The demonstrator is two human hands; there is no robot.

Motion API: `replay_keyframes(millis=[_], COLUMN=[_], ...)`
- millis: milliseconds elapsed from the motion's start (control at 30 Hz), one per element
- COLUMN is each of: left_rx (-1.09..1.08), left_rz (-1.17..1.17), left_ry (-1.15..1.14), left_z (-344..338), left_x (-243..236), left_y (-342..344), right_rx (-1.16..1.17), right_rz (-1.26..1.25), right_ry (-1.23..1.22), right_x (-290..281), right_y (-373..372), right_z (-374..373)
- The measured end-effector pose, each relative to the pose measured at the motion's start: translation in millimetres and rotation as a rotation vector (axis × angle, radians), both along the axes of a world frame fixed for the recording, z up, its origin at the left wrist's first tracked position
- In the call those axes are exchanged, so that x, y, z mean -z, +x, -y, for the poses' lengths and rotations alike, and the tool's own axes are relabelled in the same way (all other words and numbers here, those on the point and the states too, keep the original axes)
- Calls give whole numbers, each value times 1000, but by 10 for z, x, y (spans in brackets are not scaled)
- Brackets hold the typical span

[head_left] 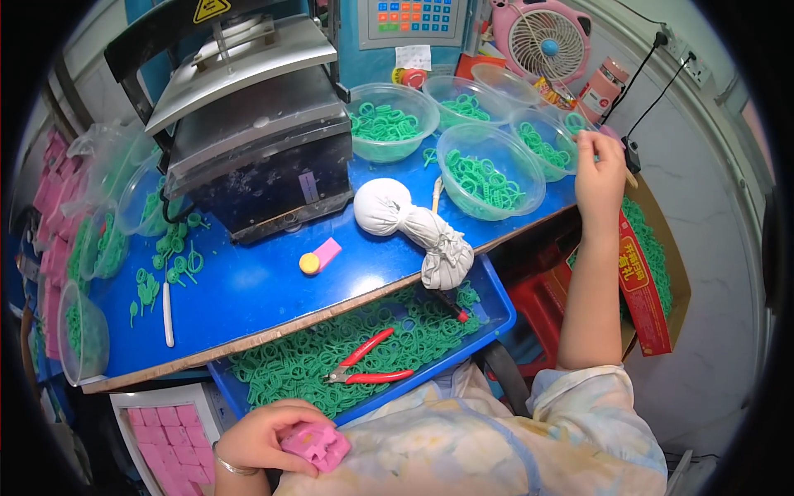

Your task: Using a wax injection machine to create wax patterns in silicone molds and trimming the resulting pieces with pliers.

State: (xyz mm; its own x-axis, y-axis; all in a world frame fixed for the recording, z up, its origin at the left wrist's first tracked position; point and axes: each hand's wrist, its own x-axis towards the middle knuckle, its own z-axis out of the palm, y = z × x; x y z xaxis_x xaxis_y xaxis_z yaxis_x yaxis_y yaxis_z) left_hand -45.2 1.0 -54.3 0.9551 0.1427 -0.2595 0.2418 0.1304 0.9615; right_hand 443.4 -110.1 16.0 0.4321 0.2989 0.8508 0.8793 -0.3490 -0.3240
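My left hand point(269, 438) is wrapped round a pink mold block point(317, 446) with a hollowed face, low in front of my body. At the right end of the table my right hand point(602, 169) is raised with its fingers pinched together. A small green ring point(574, 123) shows by its fingertips; I cannot tell whether it is gripped. Closest to that hand is a clear bowl point(542, 140) of green ring pieces. Below the table edge a blue tray point(496, 324) is heaped with green ring pieces, and red-handled nippers point(364, 364) lie on them.
A black press machine point(256, 165) stands on the blue table point(223, 285). Before it lie a tied white cloth bag point(405, 217), a pink-and-yellow piece point(320, 256) and a white-handled tool point(168, 314). A pink fan point(542, 41) stands behind several bowls. At right is a cardboard box point(682, 289).
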Motion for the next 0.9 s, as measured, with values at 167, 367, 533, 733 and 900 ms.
replay_keyframes(millis=[167,367,533,733,900], left_rx=[-350,-693,-799,-815,-790], left_rz=[279,281,241,253,278], left_ry=[108,-35,544,1162,1174], left_z=[74,148,189,53,23], left_x=[-51,-25,-144,-126,-44], left_y=[51,113,228,274,280], right_rx=[21,-754,-809,-1069,-1367], right_rz=[81,326,344,-9,-125], right_ry=[-77,-407,-550,-503,-375], right_x=[-45,144,360,433,243], right_y=[-499,-1963,-2229,-2302,-2509], right_z=[-228,-696,-1041,-1047,-823])
